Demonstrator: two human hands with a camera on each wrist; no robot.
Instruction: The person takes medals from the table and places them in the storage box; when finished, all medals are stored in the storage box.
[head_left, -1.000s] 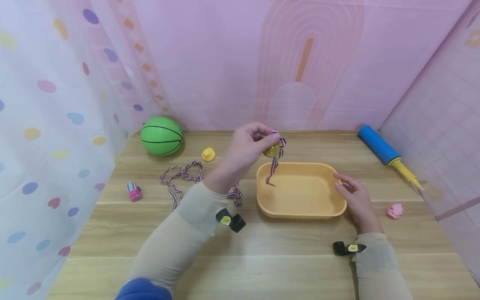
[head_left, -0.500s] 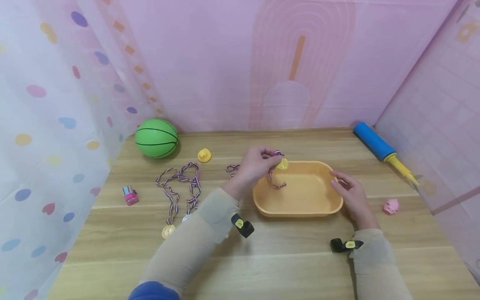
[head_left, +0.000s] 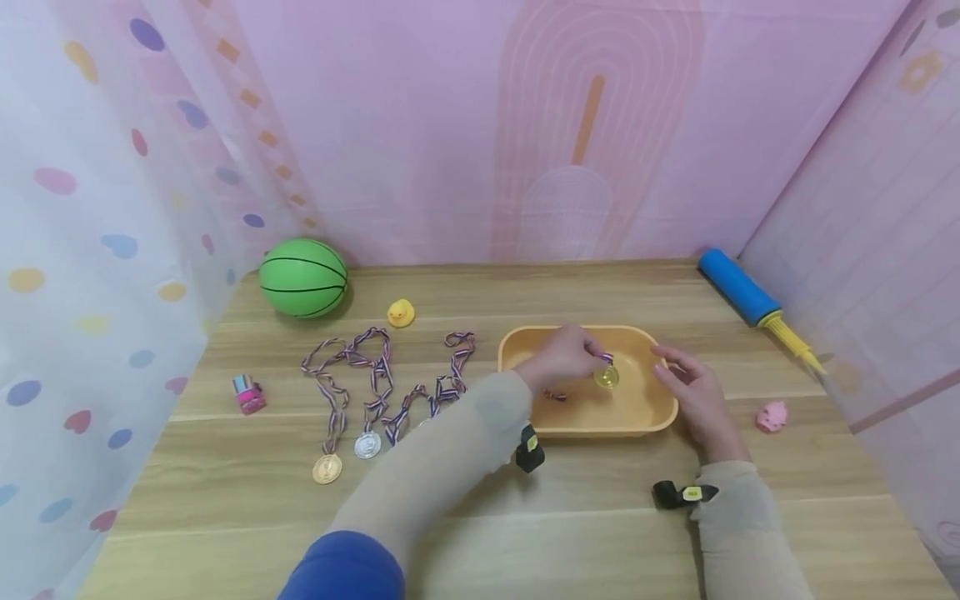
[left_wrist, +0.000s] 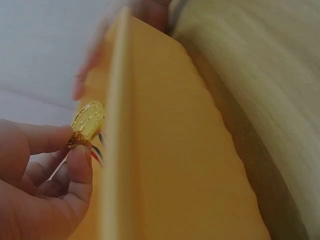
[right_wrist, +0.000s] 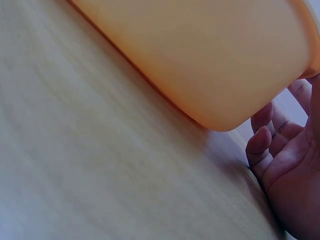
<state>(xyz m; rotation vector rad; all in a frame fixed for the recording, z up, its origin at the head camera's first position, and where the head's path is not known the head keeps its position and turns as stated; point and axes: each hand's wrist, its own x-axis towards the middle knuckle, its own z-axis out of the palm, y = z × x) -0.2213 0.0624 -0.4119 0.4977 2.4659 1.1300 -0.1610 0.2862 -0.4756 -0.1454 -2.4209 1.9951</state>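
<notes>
- The left hand pinches a gold medal by its top, thumb and forefinger closed on the loop where the ribbon joins; the left wrist view shows the disc standing clear of the fingertips.
- The medal hangs inside the orange tray, over its floor and towards the right half. Whether the disc touches the floor cannot be told.
- A short run of its striped ribbon lies in the tray under the left wrist, left of the disc.
- So the medal sits just right of the left hand's fingers and just left of the right hand; the left hand is the one on it.
- The right hand is loose, fingers gently bent, resting at the tray's right rim. It grips nothing; the right wrist view shows the fingers beside the tray's outer wall.
- The tray's long axis runs left to right across the wooden table, and the left forearm crosses its near-left corner.
- 2 more medals, 1 gold and 1 silver, lie with their ribbons on the table well left of the tray.
- Further out are a green ball, a yellow rubber duck, a blue hand pump and a pink pig toy.
</notes>
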